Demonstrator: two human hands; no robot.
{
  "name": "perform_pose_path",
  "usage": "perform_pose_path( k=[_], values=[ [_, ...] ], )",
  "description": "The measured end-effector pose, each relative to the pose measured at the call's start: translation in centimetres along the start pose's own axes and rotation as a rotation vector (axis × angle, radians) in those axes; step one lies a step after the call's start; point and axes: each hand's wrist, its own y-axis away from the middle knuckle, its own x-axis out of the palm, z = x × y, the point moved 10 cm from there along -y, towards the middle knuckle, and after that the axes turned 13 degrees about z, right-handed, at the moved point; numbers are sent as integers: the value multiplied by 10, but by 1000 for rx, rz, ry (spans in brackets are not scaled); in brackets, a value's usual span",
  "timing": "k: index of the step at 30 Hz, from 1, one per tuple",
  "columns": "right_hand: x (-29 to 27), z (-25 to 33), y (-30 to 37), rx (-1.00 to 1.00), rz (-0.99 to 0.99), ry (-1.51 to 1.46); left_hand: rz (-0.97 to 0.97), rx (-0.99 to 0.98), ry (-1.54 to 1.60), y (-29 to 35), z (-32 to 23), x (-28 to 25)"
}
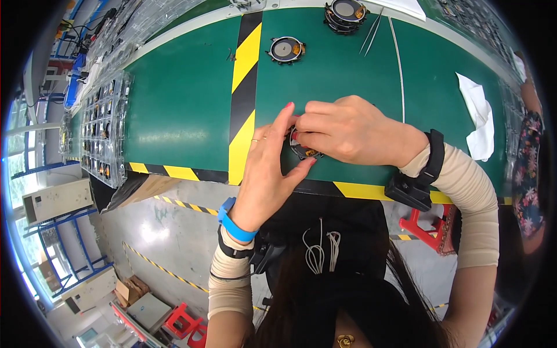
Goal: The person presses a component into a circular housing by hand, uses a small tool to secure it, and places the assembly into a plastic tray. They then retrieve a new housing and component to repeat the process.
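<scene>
A round watch-like part (300, 152) with a dark rim and an orange patch lies near the front edge of the green bench. My left hand (262, 177) steadies it, thumb at its near edge and fingers on its far left side. From the right, my right hand (351, 130) reaches over it with the fingertips pinched together against its top. Those fingers cover much of the part, and whatever they pinch is hidden. Farther back sits a similar round part (285, 50) with a grey disc face. A stack of such parts (346, 13) stands at the far edge.
Tweezers (372, 33) lie beside the stack. A white cord (398, 66) crosses the bench, with a white cloth (477, 119) to its right. Clear plastic trays (105, 127) are piled at the left end. Another person's patterned sleeve (530, 174) shows at the right.
</scene>
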Motion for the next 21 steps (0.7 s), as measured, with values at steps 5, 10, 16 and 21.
perform_pose_path(
  k=[5, 10, 16, 21],
  values=[
    [0, 2, 2, -49, 45, -23, 37, -1, 26, -1, 5, 2],
    [1, 4, 1, -60, 36, -11, 59, -8, 67, 0, 7, 1],
    [1, 5, 1, -7, 76, 23, -190, -109, -73, 12, -12, 4],
    [0, 4, -1, -19, 46, 30, -247, -122, -27, 14, -9, 5]
  ],
)
